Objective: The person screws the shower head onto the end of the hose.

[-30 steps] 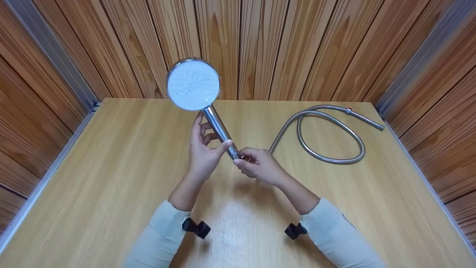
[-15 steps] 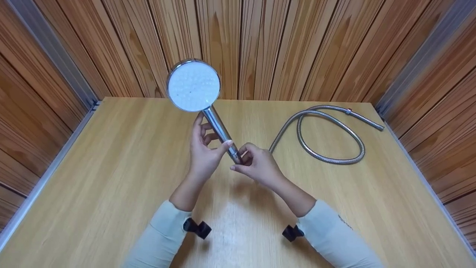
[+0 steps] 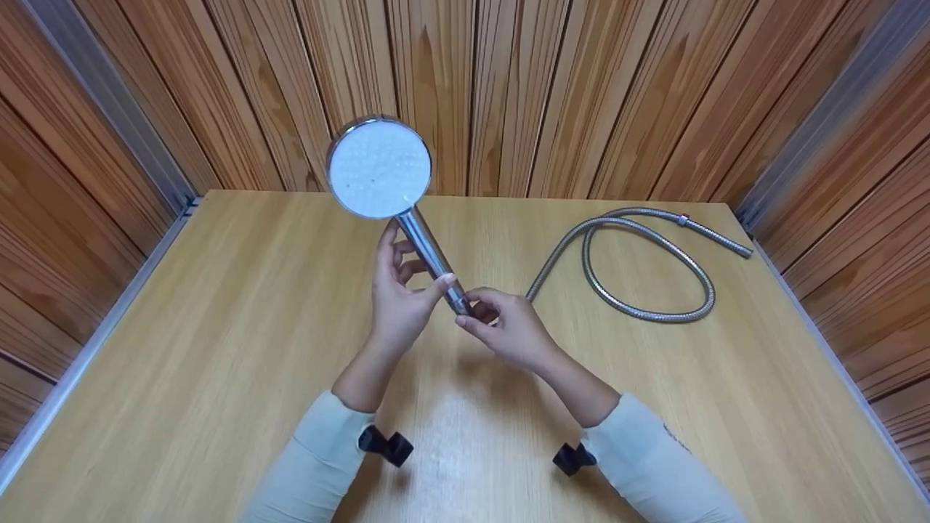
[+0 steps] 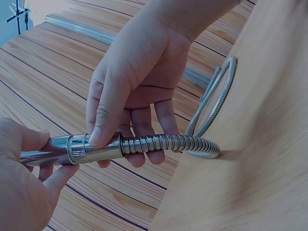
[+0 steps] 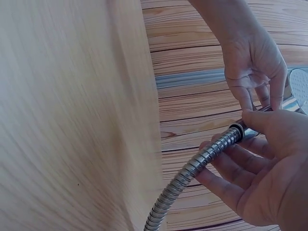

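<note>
A chrome shower head [image 3: 379,168] with a round white face is held up over the table, tilted with its face toward the head camera. My left hand [image 3: 396,309] grips the lower handle between thumb and fingers. At the handle's bottom end, my right hand [image 3: 516,330] pinches the smooth metal connector [image 4: 109,150] of a flexible shower hose [image 4: 168,142]. In the left wrist view, connector and handle meet end to end. From there the ribbed hose [image 5: 185,175] runs down past my right fingers, which partly hide it in the head view.
The rest of the hose [image 3: 708,290] lies looped on the wooden table [image 3: 218,349] at the back right. Its free end [image 3: 741,250] points toward the right edge. Wood-panelled walls [image 3: 508,94] stand behind and at both sides.
My right fingers loosened and spread at the connector, shifted slightly, then came together on it again. My left hand and the shower head have stayed nearly still.
</note>
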A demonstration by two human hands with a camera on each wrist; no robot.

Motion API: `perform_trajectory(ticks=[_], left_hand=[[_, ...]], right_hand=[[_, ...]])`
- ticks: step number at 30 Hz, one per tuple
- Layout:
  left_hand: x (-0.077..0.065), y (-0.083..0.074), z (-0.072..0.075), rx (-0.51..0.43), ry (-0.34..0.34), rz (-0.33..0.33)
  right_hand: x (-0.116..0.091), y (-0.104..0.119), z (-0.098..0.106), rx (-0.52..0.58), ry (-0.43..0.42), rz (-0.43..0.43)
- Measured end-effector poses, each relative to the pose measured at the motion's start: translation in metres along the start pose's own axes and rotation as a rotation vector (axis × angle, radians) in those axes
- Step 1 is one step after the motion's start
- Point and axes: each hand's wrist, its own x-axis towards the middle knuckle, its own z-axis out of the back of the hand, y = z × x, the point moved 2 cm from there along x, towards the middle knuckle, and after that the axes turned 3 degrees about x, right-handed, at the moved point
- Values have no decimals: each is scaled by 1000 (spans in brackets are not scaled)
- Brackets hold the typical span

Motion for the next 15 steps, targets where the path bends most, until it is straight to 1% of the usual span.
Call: perform_trajectory(ticks=[5,9,13,15], left_hand=[[-1,0,-2,25,-4,0],[-1,-1,-2,38,-9,7],[-1,-2,-1,34,-13,13],[-1,-2,0,12,-12,3]], right_hand=[[0,1,-3,-29,-51,15],[-1,0,-5,-3,-82,-8],[-2,-2,-5,40,-70,-22],[-3,-3,-4,68,-55,-20]])
